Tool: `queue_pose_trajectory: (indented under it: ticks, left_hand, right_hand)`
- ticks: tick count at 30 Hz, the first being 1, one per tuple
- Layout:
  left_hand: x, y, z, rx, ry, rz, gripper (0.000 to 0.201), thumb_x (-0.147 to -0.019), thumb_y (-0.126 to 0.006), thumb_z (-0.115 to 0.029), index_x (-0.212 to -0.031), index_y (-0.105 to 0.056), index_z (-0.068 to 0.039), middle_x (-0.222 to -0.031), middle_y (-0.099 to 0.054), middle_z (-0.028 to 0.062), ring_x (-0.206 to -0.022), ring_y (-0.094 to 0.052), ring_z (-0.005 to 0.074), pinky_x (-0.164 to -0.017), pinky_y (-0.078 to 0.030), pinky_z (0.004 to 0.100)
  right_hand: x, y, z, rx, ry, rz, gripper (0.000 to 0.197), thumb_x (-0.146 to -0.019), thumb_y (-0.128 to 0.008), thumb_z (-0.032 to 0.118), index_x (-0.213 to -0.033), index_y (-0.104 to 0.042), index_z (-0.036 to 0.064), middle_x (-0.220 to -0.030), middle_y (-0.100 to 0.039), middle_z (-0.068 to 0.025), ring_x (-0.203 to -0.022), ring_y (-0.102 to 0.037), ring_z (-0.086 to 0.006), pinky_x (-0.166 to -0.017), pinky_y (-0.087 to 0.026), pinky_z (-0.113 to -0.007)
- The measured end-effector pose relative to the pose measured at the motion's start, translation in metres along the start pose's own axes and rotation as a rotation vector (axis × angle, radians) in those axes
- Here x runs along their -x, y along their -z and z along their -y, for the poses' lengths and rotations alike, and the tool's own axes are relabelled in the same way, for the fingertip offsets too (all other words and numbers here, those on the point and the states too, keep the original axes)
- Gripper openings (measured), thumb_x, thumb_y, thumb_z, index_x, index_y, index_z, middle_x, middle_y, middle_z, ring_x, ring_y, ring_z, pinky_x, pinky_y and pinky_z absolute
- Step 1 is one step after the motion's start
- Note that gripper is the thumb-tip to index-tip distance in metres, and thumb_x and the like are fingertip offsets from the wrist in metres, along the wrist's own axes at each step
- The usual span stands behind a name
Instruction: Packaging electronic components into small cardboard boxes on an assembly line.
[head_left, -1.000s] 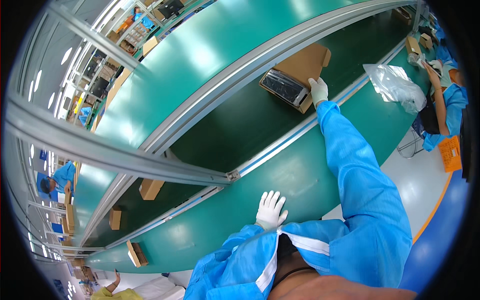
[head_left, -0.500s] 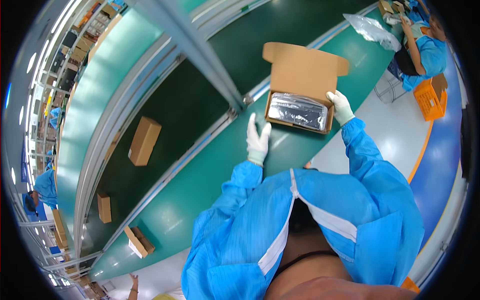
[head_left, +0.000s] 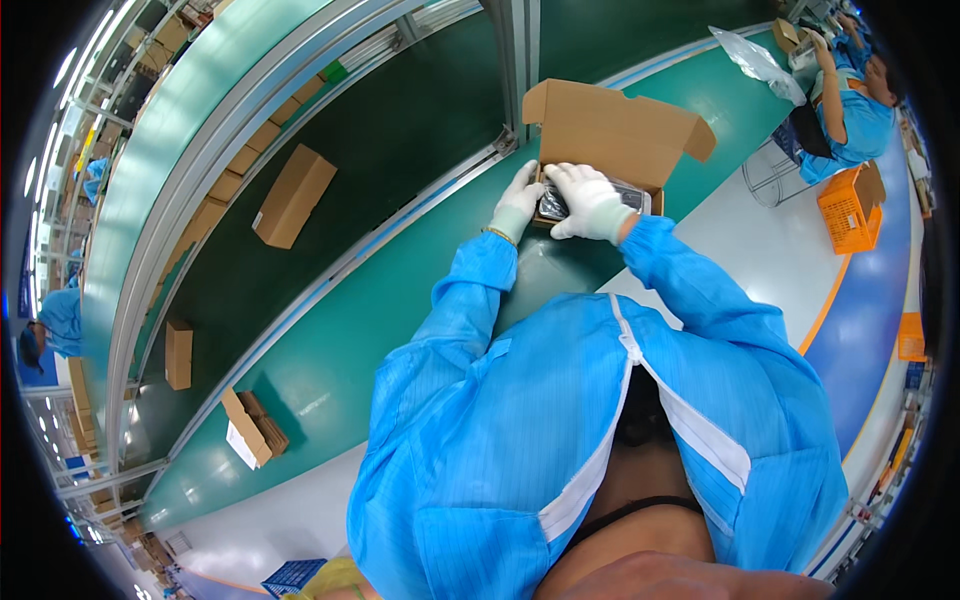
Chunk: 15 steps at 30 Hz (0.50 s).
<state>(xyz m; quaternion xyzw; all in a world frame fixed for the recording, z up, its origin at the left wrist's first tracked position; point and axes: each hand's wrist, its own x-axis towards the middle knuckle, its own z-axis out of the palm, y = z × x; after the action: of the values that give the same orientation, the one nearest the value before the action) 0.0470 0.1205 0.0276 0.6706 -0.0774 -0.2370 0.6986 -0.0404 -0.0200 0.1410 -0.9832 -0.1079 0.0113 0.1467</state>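
An open brown cardboard box (head_left: 655, 201) sits on the green bench in front of me, its lid (head_left: 615, 128) folded back away from me. Inside lies a dark item in shiny clear plastic wrap (head_left: 631, 196); its kind cannot be made out. My left hand (head_left: 516, 206), in a white glove, holds the box's left end, with the thumb toward the front. My right hand (head_left: 592, 205), gloved too, rests palm down over the wrapped item with its fingers stretched to the left, covering much of it.
A metal post (head_left: 518, 70) stands behind the box. On the dark conveyor to the left lie closed cartons (head_left: 295, 196); an open carton (head_left: 256, 425) stands on the bench at lower left. At far right, a co-worker (head_left: 850, 115) sits near a plastic bag (head_left: 758, 65) and an orange crate (head_left: 850, 208).
My right hand has left the box's right edge and moved left onto the wrapped item. My left hand has come up to the box's left end. The view has shifted.
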Motion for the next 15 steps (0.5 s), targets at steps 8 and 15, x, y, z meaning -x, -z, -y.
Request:
queue_pose_trajectory:
  ticks: [8,15]
  left_hand:
    - [-0.002,0.011,-0.018,-0.085,-0.061,0.364,0.047,-0.079,-0.056,-0.012,-0.125,-0.056,-0.007,-0.111,-0.062,0.0076,-0.104,-0.056,0.0178,-0.091,-0.044,0.0292]
    - [0.032,-0.005,-0.017,0.027,0.022,0.225,0.030,-0.084,-0.056,-0.022,-0.107,-0.062,-0.004,-0.098,-0.063,0.0070,-0.092,-0.057,0.0177,-0.082,-0.046,0.0320]
  right_hand:
    - [0.007,-0.007,0.011,0.058,0.037,0.049,0.092,-0.047,-0.083,0.043,-0.123,-0.048,0.0055,-0.112,-0.049,-0.0157,-0.110,-0.045,-0.0348,-0.099,-0.034,-0.042]
    - [0.029,-0.002,0.014,-0.002,0.123,0.083,0.079,-0.052,-0.083,0.035,-0.117,-0.050,0.0040,-0.105,-0.052,-0.0142,-0.103,-0.050,-0.0321,-0.091,-0.041,-0.039]
